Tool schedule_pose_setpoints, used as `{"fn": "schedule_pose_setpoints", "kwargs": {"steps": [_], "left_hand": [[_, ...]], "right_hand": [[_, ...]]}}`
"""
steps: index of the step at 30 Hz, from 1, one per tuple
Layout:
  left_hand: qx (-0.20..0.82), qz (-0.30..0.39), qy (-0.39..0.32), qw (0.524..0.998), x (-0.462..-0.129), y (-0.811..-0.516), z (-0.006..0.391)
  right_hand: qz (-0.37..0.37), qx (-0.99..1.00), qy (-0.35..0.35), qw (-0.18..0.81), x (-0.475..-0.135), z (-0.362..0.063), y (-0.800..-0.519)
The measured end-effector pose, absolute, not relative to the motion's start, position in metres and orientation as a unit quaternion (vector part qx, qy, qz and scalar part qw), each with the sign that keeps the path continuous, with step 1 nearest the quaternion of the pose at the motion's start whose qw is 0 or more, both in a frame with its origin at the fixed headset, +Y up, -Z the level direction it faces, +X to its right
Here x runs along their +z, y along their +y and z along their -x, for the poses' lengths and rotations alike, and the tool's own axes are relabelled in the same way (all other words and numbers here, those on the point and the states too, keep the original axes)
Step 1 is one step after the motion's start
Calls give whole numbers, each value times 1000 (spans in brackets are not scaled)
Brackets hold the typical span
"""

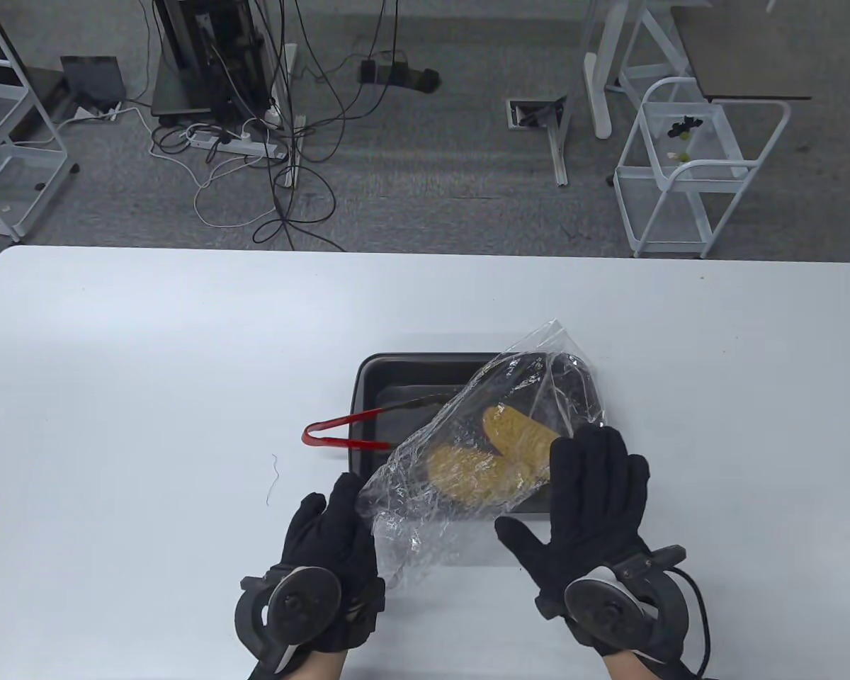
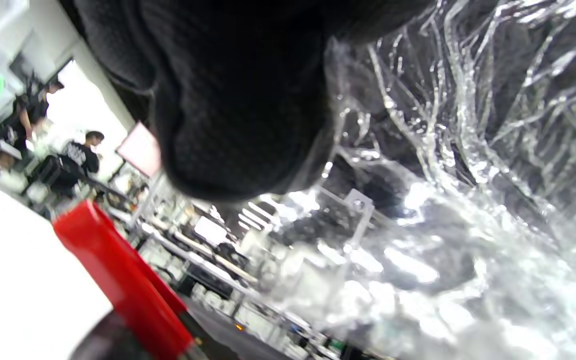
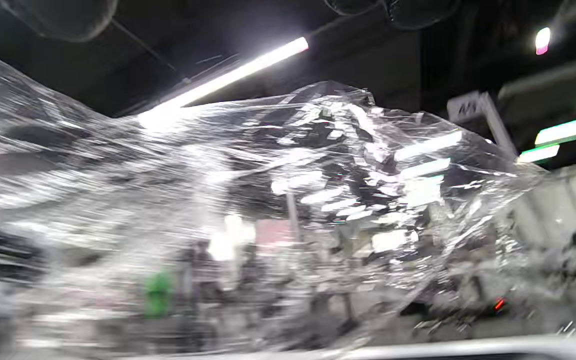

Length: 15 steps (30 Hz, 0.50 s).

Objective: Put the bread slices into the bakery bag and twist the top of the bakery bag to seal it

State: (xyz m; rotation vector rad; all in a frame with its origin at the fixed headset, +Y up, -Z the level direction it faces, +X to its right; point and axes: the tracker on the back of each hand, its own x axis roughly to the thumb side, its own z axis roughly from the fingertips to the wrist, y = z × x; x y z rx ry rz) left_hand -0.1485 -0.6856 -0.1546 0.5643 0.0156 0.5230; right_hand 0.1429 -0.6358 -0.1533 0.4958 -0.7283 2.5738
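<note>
A crumpled clear bakery bag [image 1: 467, 418] lies slantwise over a black tray [image 1: 397, 368], its loose top sticking up at the far end. Two golden bread slices [image 1: 520, 435] [image 1: 460, 471] show through the film, inside the bag. My left hand [image 1: 336, 517] is at the bag's near left corner, with its curled fingers [image 2: 238, 125] against the plastic [image 2: 443, 225] and gripping the edge. My right hand [image 1: 574, 496] hovers flat with spread fingers at the bag's right side, over the tray's corner, holding nothing. The right wrist view is filled by the blurred bag [image 3: 293, 200].
Red-handled tongs [image 1: 340, 432] lie with the tips in the tray and the handle loop out over its left rim, also seen close to my left hand [image 2: 118, 280]. A thin wire [image 1: 273, 482] lies on the white table to the left. The table's far edge borders a floor with cables.
</note>
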Motion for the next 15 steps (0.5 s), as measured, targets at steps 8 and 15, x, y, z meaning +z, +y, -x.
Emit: {"fn": "schedule_pose_setpoints", "kwargs": {"steps": [8,15], "left_hand": [[149,-300,32,942,-146,-677,126],[124,-300,-6,946,-137,-675,103]], "right_hand": [[-167,910,-55,376,-144,-90,-660],[-47,943,-128,305,-167,-81,-673]]}}
